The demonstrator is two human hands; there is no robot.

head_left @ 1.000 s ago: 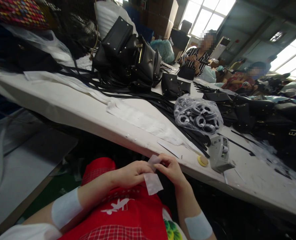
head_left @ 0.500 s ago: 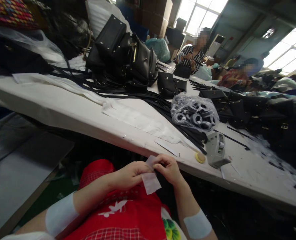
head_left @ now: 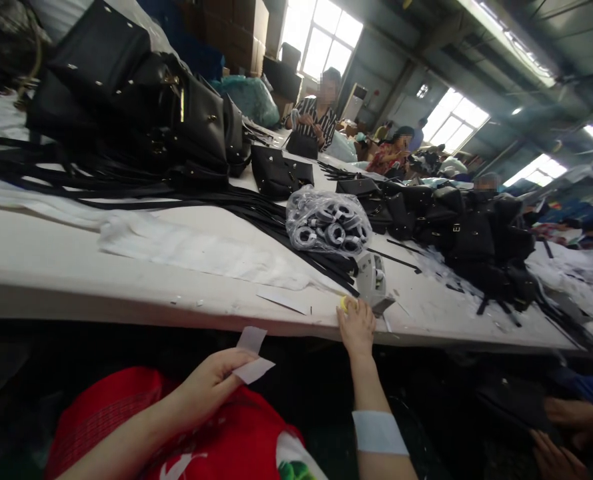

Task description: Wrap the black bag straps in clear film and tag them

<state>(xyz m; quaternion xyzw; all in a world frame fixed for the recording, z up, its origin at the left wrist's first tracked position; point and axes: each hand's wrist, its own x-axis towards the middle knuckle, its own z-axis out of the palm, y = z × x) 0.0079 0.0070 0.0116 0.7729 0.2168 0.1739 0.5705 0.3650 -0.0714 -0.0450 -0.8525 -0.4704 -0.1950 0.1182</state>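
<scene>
My left hand [head_left: 211,381] is held over my lap, below the table edge, and pinches a small white paper slip [head_left: 252,355] between thumb and fingers. My right hand [head_left: 357,327] reaches up over the near edge of the white table [head_left: 66,267]; its fingers touch a small yellow round thing [head_left: 346,303] lying next to a grey tape dispenser [head_left: 373,280]. The fingertips are partly hidden, so their grip is unclear. A red apron covers my lap.
A clear bag of tape rolls [head_left: 326,223], black straps [head_left: 256,217] and a heap of black handbags [head_left: 141,113] lie on the table. More bags [head_left: 471,240] are piled at the right. Other people [head_left: 316,117] sit at the far end. White paper strips [head_left: 201,250] lie near me.
My right hand has let go of the paper slip and moved up to the table edge by the yellow thing. The left hand keeps the slip. The view has swung to the right.
</scene>
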